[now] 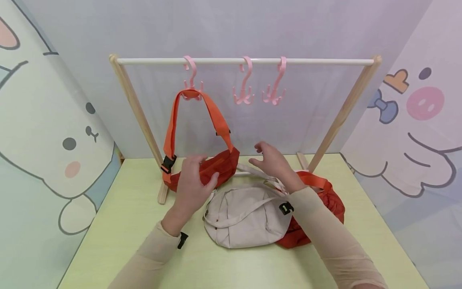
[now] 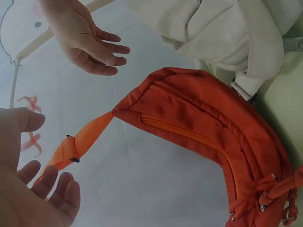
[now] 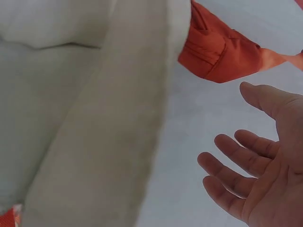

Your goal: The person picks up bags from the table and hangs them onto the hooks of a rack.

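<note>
While a crescent-shaped red fabric waist bag [image 1: 224, 165] hangs by its orange webbing strap [image 1: 213, 111] from a pink plastic hook [image 1: 193, 72], my left hand [image 1: 192, 182] and right hand [image 1: 272, 161] hold nothing near it, fingers loosely parted. I judge it light and soft, best gripped by the strap. The left wrist view reveals a metal zip pull [image 2: 262, 207], unclear in the head view.

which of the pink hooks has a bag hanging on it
The leftmost hook: the orange strap of a red bag hangs from it, while the middle hook and right hook hold nothing.
</note>
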The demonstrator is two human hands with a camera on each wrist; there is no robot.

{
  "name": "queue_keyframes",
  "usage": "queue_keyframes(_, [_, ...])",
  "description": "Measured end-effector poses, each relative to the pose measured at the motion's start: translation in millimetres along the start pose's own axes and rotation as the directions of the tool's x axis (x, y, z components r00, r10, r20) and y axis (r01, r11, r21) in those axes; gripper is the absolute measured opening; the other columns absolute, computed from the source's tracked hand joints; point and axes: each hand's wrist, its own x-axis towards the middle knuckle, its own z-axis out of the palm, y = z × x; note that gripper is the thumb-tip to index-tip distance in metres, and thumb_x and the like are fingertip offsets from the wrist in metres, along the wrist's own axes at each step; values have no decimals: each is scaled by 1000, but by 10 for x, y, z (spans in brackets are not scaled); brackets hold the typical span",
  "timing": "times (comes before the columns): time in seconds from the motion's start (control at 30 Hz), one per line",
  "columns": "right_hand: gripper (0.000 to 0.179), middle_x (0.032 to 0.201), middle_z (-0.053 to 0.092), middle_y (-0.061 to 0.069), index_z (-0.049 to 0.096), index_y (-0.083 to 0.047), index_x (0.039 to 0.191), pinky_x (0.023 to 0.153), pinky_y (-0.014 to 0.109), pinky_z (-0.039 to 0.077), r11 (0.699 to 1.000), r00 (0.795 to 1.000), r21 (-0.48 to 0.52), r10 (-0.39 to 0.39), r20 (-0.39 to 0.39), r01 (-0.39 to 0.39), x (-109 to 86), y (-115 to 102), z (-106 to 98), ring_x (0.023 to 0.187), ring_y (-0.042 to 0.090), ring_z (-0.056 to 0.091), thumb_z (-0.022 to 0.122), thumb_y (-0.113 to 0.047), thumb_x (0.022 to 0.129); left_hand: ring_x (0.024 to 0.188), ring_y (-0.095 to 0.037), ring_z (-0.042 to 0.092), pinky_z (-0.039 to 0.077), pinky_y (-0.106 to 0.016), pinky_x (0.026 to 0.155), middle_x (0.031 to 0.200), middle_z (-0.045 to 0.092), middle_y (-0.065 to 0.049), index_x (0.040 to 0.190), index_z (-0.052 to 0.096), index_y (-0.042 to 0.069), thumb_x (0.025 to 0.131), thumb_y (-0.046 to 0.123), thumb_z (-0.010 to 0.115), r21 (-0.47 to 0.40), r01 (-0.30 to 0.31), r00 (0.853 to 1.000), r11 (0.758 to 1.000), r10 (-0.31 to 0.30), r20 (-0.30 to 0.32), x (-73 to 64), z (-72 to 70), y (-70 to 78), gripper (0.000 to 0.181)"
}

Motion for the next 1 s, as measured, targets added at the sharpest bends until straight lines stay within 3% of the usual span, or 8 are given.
queue_keyframes(0.13, [56, 135, 64, 16, 57, -3, 142, 104, 52, 51, 999, 999, -44, 22, 37, -20, 34, 48, 44, 122, 36, 63, 77, -33, 99, 117, -31, 56, 54, -46, 91, 128, 60, -14, 135, 57, 2, 93, 18, 82, -3, 13, 991, 1000, -13, 130, -57, 110, 7, 51])
queue_keyframes(0.23, [55, 133, 64, 15, 59, -3, 140, 102, 51, 52, 997, 998, -75, 25, 65, -20, 63, 90, 81, 119, 34, 63, 78, -33, 99, 117, -32, 59, 55, -45, 95, 127, 60, -12, 135, 57, 3, 93, 21, 84, -10, 39, 971, 999, -35, 238, -106, 178, 27, 53])
queue_keyframes(0.37, [52, 129, 66, 16, 60, -2, 137, 98, 51, 54, 994, 995, -107, 30, 97, -20, 109, 144, 136, 114, 34, 65, 79, -32, 98, 112, -27, 61, 55, -42, 95, 124, 61, -8, 133, 59, 6, 94, 27, 84, -9, 77, 929, 997, -69, 363, -163, 261, 76, 51])
queue_keyframes(0.57, [53, 133, 66, 19, 61, 1, 138, 99, 51, 53, 986, 984, -163, 49, 169, -21, 189, 226, 256, 117, 34, 64, 76, -32, 100, 100, -19, 60, 56, -36, 85, 119, 62, -5, 131, 62, 8, 95, 37, 82, 19, 97, 858, 995, -93, 505, -259, 393, 179, 50])
queue_keyframes(0.73, [50, 131, 67, 18, 62, 2, 135, 98, 51, 54, 976, 977, -218, 66, 200, -21, 219, 284, 352, 115, 34, 65, 74, -33, 100, 102, -16, 60, 55, -36, 88, 116, 63, -2, 126, 65, 12, 94, 44, 81, 57, 76, 798, 995, -95, 595, -351, 524, 234, 48])
queue_keyframes(1.0, [36, 123, 69, 15, 66, 0, 125, 91, 48, 56, 966, 976, -258, 85, 200, -31, 259, 349, 481, 106, 31, 68, 70, -26, 102, 97, -12, 58, 52, -33, 88, 107, 61, 6, 111, 66, 17, 92, 54, 81, 88, 33, 723, 996, -85, 686, -496, 718, 305, 44])
